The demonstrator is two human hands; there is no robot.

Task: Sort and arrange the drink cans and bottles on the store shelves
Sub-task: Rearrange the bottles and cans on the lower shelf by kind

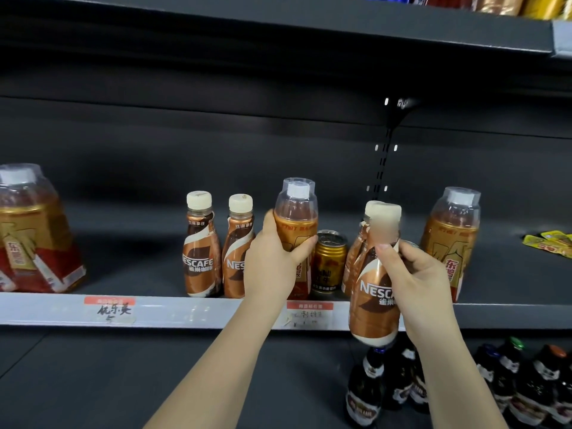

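On the middle shelf (46, 314), the left hand (272, 264) has its grip clamped around an amber energy-drink bottle (295, 224) with a clear cap cover, standing upright near the front edge. Just beside it stands a gold can (328, 261). To its left, two Nescafé bottles (201, 252) stand side by side. The right hand (418, 283) has its grip clamped on another Nescafé bottle (373, 292), held in front of the shelf edge and tilted slightly. More amber bottles stand at far left (31, 236) and at right (452, 239). Dark bottles (365, 394) crowd the lower shelf.
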